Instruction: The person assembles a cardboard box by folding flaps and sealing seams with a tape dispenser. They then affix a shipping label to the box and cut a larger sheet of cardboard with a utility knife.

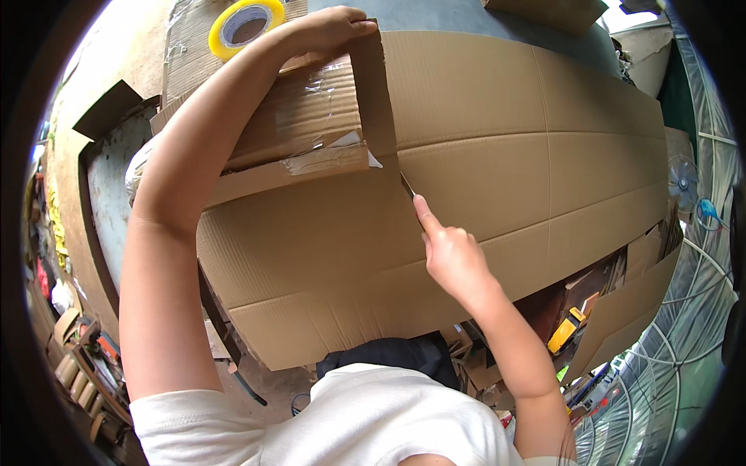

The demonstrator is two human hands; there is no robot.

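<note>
A large flat cardboard sheet (pixel 474 186) with crease lines spreads across the work surface. On its left part lies a cardboard box (pixel 311 116) with clear tape and torn paper on it. My left hand (pixel 330 29) reaches over this box, its fingers closed on the far right corner. My right hand (pixel 458 260) is closed round a knife (pixel 407 185), the index finger stretched along it toward the blade. The handle is hidden in the palm. The blade tip touches the sheet just off the box's near right corner, where a line runs away from me along the box's side.
A yellow roll of tape (pixel 247 29) lies on cardboard at the far left. At the lower right, a yellow tool (pixel 566 330) sits among cardboard pieces below the sheet's edge. A fan (pixel 683 180) stands at the far right. Stacked odds and ends fill the lower left.
</note>
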